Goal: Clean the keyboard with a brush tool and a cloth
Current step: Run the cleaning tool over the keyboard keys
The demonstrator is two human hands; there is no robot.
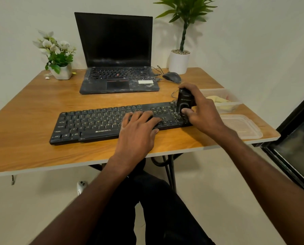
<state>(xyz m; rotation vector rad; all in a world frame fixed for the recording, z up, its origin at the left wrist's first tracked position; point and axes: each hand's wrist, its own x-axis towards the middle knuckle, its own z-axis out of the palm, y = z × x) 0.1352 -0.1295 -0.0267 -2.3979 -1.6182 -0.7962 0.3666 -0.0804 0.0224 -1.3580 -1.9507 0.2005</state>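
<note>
Fingers of the right hand clamp the black brush tool upright on the keyboard (right end); the left hand lies flat on the keys, fingers straight.

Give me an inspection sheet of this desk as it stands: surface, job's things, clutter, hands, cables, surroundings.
Surface: wooden table, pale specks near the flower pot.
Job's things: black keyboard lying flat; black brush tool standing on its right end; yellow cloth in a clear container.
Clutter: dusty open laptop, mouse, clear lid, flower pot, white plant pot.
Hands: left hand rests flat on the keys; right hand grips the brush tool.
Cables: thin cable looping behind the keyboard, others beside the laptop.
Surroundings: pale wall, dark window frame at right.
</note>
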